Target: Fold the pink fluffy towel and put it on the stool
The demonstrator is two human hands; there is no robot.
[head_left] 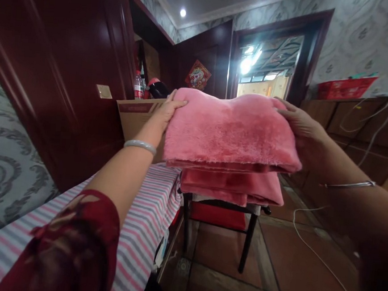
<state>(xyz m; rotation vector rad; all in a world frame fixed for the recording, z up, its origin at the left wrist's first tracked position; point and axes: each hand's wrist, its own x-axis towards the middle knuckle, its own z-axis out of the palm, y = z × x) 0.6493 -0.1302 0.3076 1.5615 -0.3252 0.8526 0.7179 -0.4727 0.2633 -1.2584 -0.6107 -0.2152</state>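
Observation:
A folded pink plush fabric piece (228, 135) is held up in front of me between both hands. My left hand (170, 110) is closed on its upper left corner, thumb on the near side. At the upper right corner my right hand (296, 120) grips it too, with some fingers hidden behind the fabric. Just below, a second folded pink plush piece (217, 185) lies on a dark-legged chair (248, 244). Whether the two pieces touch I cannot tell.
A bed or bench with a striped sheet (142, 204) runs along the left. Behind it stand a cardboard box (125, 117) and a bottle (138, 87). A red basket (348, 87) tops the right cabinet (360, 116). A white cable (319, 256) crosses the tiled floor (224, 273).

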